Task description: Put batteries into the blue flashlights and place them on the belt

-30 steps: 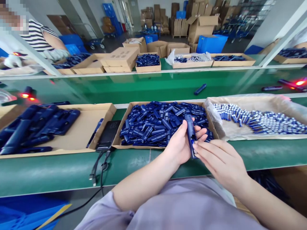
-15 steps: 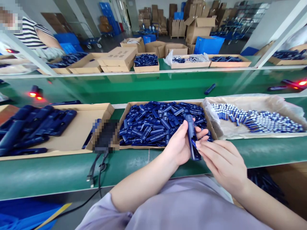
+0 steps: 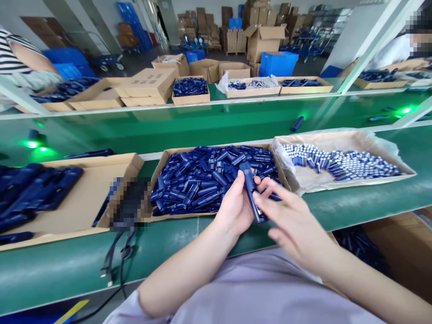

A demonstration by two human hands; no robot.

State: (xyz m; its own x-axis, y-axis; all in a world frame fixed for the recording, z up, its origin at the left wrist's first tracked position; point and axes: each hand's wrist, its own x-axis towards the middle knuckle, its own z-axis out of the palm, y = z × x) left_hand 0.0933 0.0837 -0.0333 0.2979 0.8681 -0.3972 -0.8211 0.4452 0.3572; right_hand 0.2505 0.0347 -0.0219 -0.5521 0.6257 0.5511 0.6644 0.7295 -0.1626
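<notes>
My left hand (image 3: 236, 207) is wrapped round a dark blue tubular device (image 3: 251, 191), which tilts with its lower end toward me. An opening shows in its lower side. The fingertips of my right hand (image 3: 286, 216) touch the device at this opening, its fingers apart; no loose part is visible in them. Behind the hands lies a cardboard tray (image 3: 155, 180) heaped with small blue plastic parts (image 3: 199, 180). To its right, a lined tray (image 3: 317, 182) holds many blue and silver cylinders (image 3: 351, 164).
At left, another tray (image 3: 84, 198) holds larger blue devices (image 3: 40, 189). A black cable (image 3: 123, 256) lies on the green table (image 3: 175, 243). One blue device (image 3: 297, 123) sits on the green belt (image 3: 202, 126). People are partly visible across at both upper corners.
The view has shifted, moving the trays leftward. My right fingers have gone from pinching at the opening to resting spread on the device. Red lights on the belt's devices are now green.
</notes>
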